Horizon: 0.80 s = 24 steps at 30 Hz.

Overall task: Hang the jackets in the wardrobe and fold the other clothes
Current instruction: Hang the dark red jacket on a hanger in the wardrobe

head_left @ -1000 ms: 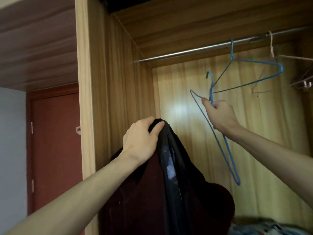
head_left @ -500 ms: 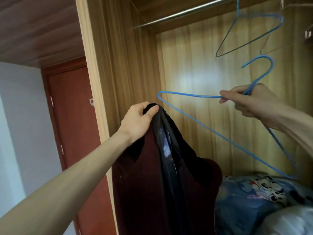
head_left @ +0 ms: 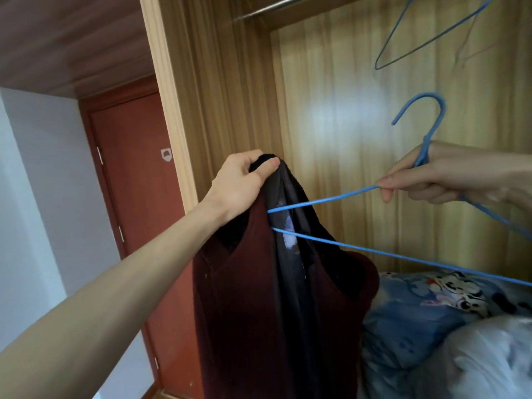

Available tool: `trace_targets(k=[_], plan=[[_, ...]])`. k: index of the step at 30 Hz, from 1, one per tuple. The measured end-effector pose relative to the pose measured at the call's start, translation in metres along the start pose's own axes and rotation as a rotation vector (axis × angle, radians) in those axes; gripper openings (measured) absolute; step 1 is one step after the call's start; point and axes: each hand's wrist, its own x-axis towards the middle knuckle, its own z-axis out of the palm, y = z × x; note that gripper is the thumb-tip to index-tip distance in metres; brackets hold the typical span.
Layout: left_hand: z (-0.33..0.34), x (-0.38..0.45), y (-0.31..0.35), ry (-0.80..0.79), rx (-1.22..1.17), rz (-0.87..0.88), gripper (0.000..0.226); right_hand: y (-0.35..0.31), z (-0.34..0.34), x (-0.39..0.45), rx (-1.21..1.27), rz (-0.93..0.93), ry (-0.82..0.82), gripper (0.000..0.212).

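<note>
L hand [head_left: 241, 182] grips jacket [head_left: 259, 298] by the collar, held up at wardrobe front. R hand [head_left: 449, 180] pinches hanger [head_left: 359, 249], tip already in the neck. Keep collar taut & open, feed one arm into a shoulder, then tilt in the other.

Hanging blue hanger [head_left: 426, 41] crowds upper right; wardrobe's middle stands open.

Red door [head_left: 138, 197], closed, white sticker [head_left: 166, 154] on it, left of frame. White wall [head_left: 37, 197] beside door. Blue patterned bedding [head_left: 417, 321] lower right; white bag [head_left: 489, 361] on it.
</note>
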Motion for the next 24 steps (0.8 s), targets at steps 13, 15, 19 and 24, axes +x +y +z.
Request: trace_targets(k=[13,15,19,24], plan=[[0.033,-0.037,0.019,-0.090,0.344,0.212,0.038,0.000,0.110,0.017,0.305,-0.137,0.177,0.025],[0.032,-0.044,0.013,-0.134,0.460,0.332,0.043,0.003,0.117,0.013,0.360,-0.144,0.194,0.024],[0.032,-0.056,-0.004,-0.241,0.614,0.475,0.047,0.013,0.134,0.007,0.407,-0.134,0.162,0.023],[0.035,-0.063,-0.020,-0.375,0.614,0.505,0.042,0.035,0.146,0.008,0.439,-0.085,0.099,0.022]])
